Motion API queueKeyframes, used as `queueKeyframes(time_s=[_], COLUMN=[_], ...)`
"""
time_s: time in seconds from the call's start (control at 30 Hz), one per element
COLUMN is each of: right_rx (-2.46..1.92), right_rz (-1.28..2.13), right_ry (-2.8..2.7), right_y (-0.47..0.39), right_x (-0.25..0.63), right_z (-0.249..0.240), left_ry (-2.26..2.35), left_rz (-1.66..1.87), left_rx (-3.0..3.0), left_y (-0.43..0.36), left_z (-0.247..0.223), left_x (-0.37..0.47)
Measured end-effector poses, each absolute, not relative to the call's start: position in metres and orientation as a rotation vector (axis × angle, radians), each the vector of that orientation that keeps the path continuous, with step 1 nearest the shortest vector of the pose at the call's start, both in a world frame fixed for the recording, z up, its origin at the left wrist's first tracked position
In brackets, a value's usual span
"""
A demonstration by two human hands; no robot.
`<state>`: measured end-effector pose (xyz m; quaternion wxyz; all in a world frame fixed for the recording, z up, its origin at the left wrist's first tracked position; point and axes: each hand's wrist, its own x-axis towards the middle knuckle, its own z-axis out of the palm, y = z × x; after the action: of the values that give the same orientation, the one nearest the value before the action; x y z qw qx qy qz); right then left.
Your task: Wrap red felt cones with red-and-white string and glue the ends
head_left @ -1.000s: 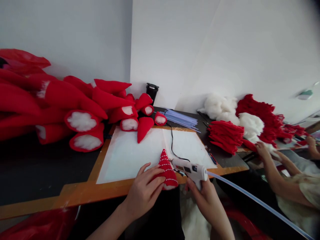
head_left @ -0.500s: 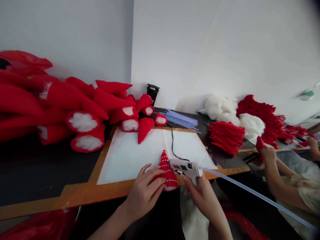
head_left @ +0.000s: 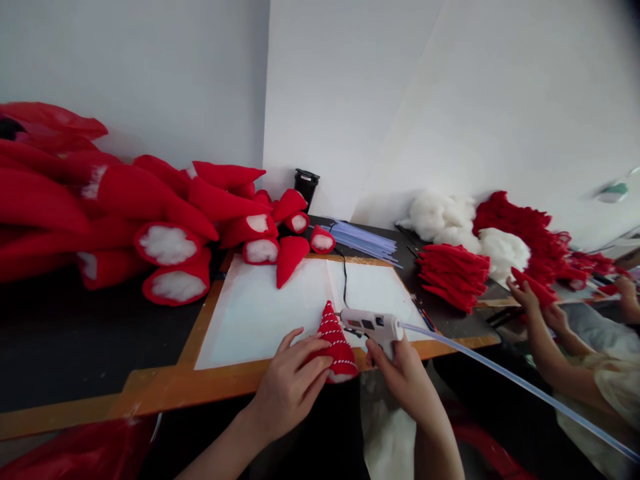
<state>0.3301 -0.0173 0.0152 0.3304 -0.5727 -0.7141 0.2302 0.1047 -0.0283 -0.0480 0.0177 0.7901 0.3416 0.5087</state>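
A small red felt cone [head_left: 338, 345], wound with red-and-white twisted cord and showing white stuffing at its base, stands at the table's front edge. My left hand [head_left: 295, 377] grips the cone from its left side, fingers across its front and thumb behind. In my right hand [head_left: 400, 377] is a white glue gun [head_left: 373, 325], held by its handle. Its nozzle points left, close to the upper part of the cone; whether it touches cannot be made out. A long clear glue stick [head_left: 500, 373] sticks out of the gun's back toward the lower right.
White paper [head_left: 265, 313] covers the board ahead. Stuffed red cones [head_left: 150, 193] are heaped at the left. Spare glue sticks [head_left: 360, 240] lie behind, near stacked red felt [head_left: 453, 273] and white stuffing [head_left: 440, 213]. At right a co-worker's hands [head_left: 530, 303] hold a red cone.
The glue gun has shifted slightly up and left along the cone, its nozzle nearer the tip. My left hand stays put. The co-worker's red cone has turned, and both their hands now show.
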Motion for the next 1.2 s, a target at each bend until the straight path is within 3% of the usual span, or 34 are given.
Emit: queueKeyframes(time_s=[0.9,1.2], right_rx=[-1.461,-1.497], right_rz=[0.663,0.813], right_ry=[-1.805,-1.425], right_y=[-0.011,0.039], right_x=[0.321,0.371], right_z=[0.007,0.003], left_ry=[1.067,1.085], left_rz=[1.576,1.624], left_rx=[2.442,2.416], left_y=[-0.027,-0.029], left_z=[-0.048,-0.048], left_x=[0.105,0.105])
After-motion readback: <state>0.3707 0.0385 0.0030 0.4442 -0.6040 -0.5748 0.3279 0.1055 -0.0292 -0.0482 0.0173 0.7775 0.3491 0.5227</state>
